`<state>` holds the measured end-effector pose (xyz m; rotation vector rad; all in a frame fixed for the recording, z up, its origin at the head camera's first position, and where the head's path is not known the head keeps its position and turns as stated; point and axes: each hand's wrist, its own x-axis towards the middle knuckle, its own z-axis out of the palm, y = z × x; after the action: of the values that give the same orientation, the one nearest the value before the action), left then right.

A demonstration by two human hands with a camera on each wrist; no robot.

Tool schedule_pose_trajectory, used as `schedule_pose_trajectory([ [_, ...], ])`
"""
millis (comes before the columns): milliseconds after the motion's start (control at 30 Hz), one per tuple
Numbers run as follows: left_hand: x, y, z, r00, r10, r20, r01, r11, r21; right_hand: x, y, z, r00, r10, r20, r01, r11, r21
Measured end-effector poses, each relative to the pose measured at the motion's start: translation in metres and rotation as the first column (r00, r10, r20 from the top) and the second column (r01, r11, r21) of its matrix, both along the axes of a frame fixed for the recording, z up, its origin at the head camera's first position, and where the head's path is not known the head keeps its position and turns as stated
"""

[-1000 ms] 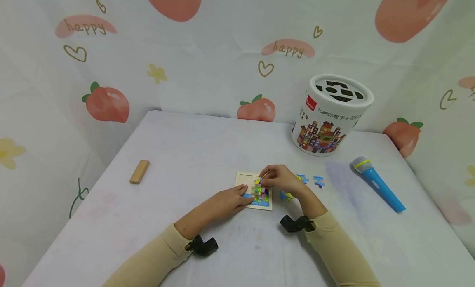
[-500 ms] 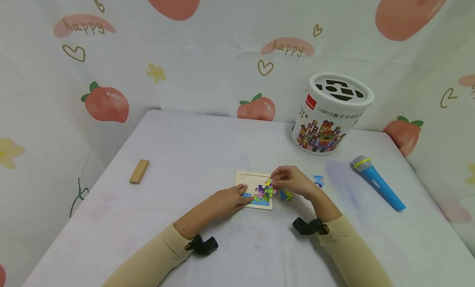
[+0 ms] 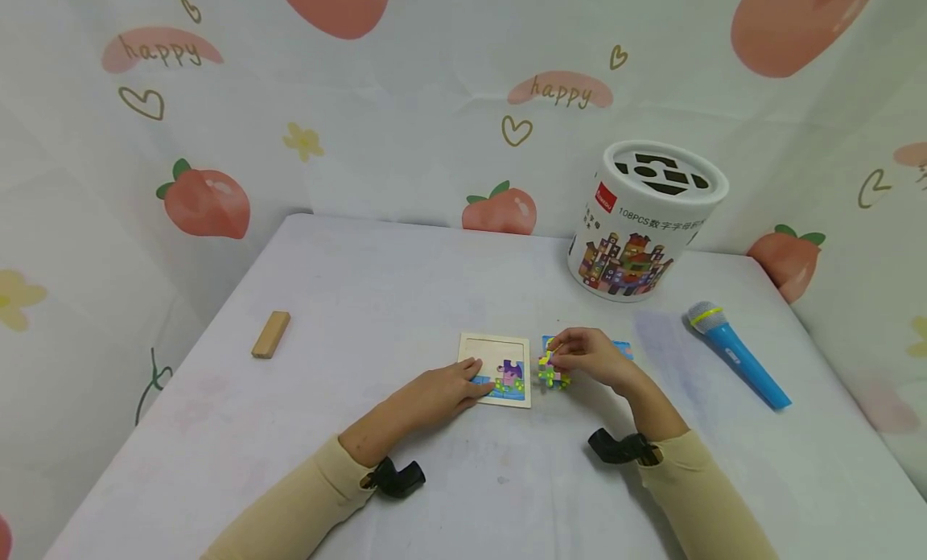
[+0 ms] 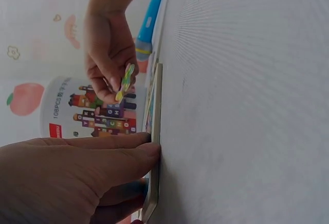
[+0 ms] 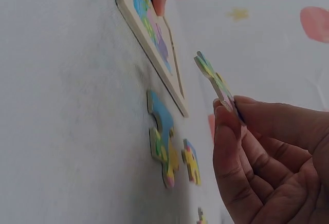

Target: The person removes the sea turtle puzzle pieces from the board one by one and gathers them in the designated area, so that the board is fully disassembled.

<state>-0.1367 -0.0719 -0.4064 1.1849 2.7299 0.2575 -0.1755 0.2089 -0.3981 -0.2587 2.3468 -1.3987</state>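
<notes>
While fingers (image 5: 226, 149) pinch a piece (image 5: 219, 88), "108PCS" (image 3: 634, 215) shows (tub (image 3: 640, 232)).

The table (image 3: 362, 286) carries tray (image 3: 495, 351), puzzle pieces (image 5: 190, 162), block (image 3: 271, 335), tub (image 3: 640, 222), microphone (image 3: 740, 357).

White wrinkled cloth (image 3: 405, 142) behind pale table (image 3: 391, 286); printed peaches (image 3: 208, 206), yellow flowers (image 3: 303, 142) (word "happy" (image 3: 561, 92) repeats).
</notes>
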Motion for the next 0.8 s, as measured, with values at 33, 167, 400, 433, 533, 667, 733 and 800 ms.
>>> schedule_pose_trajectory([
  [33, 0.000, 0.000, 0.000, 1.000, 0.000, -0.002, 0.000, 1.000, -0.001, 0.000, 0.001, 0.000, 1.000, -0.003, 0.000, 0.003, 1.000, 0.001],
  [167, 0.000, 0.001, 0.000, 1.000, 0.000, -0.005, 0.000, 1.000, -0.010, 0.003, 0.007, 0.001, 1.000, -0.012, 0.007, 0.012, 1.000, 0.015],
  [400, 0.001, 0.001, 0.000, 1.000, 0.013, -0.007, -0.013, 1.000, -0.026, 0.005, 0.016, 0.002, 1.000, -0.027, 0.006, 0.026, 0.998, 0.052],
  [433, 0.001, 0.001, 0.000, 1.000, 0.014, -0.006, -0.014, 1.000, -0.026, 0.005, 0.017, 0.002, 1.000, -0.029, 0.006, 0.029, 0.998, 0.055],
  [533, 0.000, 0.001, 0.000, 1.000, 0.014, -0.006, -0.014, 1.000, -0.025, 0.006, 0.021, 0.003, 1.000, -0.030, 0.005, 0.030, 0.998, 0.061],
  [667, 0.000, 0.002, 0.000, 1.000, 0.008, -0.011, -0.008, 0.999, -0.032, 0.008, 0.025, 0.003, 0.999, -0.036, 0.004, 0.036, 0.996, 0.080],
  [733, 0.000, 0.002, 0.000, 1.000, 0.009, -0.007, -0.010, 1.000, -0.030, 0.010, 0.028, 0.003, 0.999, -0.044, 0.004, 0.044, 0.996, 0.081],
  [800, 0.000, 0.002, 0.000, 1.000, 0.007, -0.008, -0.008, 0.999, -0.033, 0.012, 0.031, 0.003, 0.999, -0.050, 0.005, 0.050, 0.996, 0.073],
])
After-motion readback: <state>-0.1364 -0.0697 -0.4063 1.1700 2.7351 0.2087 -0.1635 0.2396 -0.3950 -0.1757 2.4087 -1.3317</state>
